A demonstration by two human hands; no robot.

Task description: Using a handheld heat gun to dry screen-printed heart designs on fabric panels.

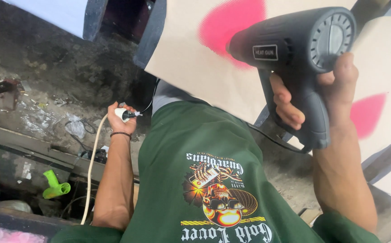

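- Head view: right hand [328,96] clenches the grey heat gun [294,49] by its handle, raised over a beige board [195,58] with pink patches.
- Left hand [121,118] grips a white socket [124,114] with a black plug [134,114], low beside the green shirt [195,148].

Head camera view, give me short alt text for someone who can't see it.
Looking down, the right hand grips a dark grey heat gun over a tan board with pink patches. The left hand holds a white socket joined to a black plug.
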